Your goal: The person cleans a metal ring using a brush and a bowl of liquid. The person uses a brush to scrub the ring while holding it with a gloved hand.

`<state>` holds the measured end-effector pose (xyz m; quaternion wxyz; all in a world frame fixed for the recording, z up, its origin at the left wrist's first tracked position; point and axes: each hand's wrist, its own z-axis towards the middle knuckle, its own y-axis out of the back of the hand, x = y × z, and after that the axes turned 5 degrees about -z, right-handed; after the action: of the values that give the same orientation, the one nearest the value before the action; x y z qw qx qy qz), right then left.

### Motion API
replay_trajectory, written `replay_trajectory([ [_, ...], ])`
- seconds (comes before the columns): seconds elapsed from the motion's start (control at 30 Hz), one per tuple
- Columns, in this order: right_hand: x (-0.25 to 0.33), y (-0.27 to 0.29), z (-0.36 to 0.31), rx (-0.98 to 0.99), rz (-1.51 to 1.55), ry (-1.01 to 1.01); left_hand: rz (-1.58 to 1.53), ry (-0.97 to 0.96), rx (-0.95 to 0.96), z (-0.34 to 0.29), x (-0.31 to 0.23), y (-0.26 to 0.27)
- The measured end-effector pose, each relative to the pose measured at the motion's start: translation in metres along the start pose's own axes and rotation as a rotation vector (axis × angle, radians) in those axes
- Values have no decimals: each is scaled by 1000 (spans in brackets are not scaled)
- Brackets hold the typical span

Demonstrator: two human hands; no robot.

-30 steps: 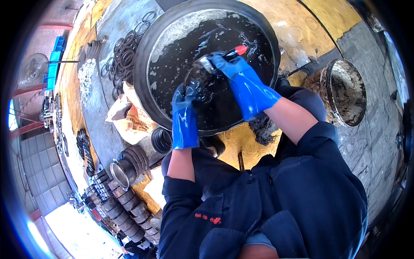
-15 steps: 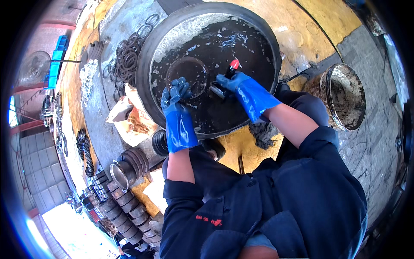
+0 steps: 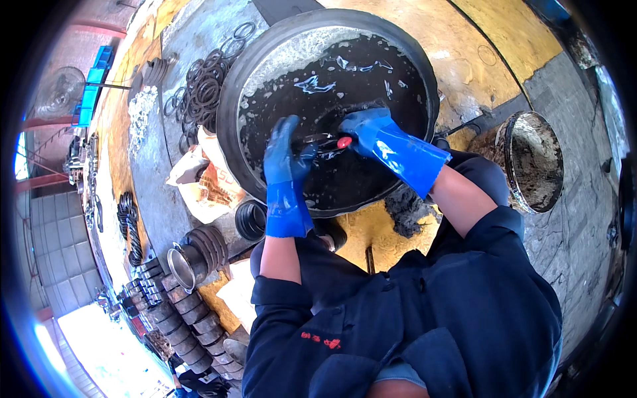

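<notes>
Both my hands wear long blue rubber gloves and are over a large round black tub (image 3: 229,126) of dark, foamy liquid. My right hand (image 3: 366,131) is closed around a dark-handled tool with a red end (image 3: 344,142). The rest of that tool is hidden by the glove and the liquid, so its kind cannot be made out. My left hand (image 3: 286,156) is at the tub's near left, fingers stretched out and thumb apart, with nothing clearly seen between them. Ripples and glints lie on the liquid between the two hands.
Black rings (image 3: 201,89) lie heaped left of the tub, above a torn white sack (image 3: 202,176). Stacked dark cylindrical parts (image 3: 192,322) and a metal collar (image 3: 182,265) stand lower left. A dirty bucket (image 3: 534,159) is at the right, dark sludge (image 3: 408,211) near my knees.
My right hand has turned the tool, bringing its red end down and left. The left fingers have straightened from a curl. A ring seen in the liquid before is no longer distinct.
</notes>
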<state>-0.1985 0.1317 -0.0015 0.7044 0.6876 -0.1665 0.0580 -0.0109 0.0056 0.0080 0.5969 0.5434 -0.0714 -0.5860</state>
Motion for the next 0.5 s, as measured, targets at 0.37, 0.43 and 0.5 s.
replay_trajectory([
  [0.37, -15, -5, 12, 112, 369, -532, -185, 520, 291, -27, 22, 5],
  [0.43, -12, -4, 9, -70, 449, -209, -376, 683, 236, -28, 26, 7],
  [0.5, -6, -22, 4, -381, 447, 203, -528, 737, 223, -26, 21, 5],
])
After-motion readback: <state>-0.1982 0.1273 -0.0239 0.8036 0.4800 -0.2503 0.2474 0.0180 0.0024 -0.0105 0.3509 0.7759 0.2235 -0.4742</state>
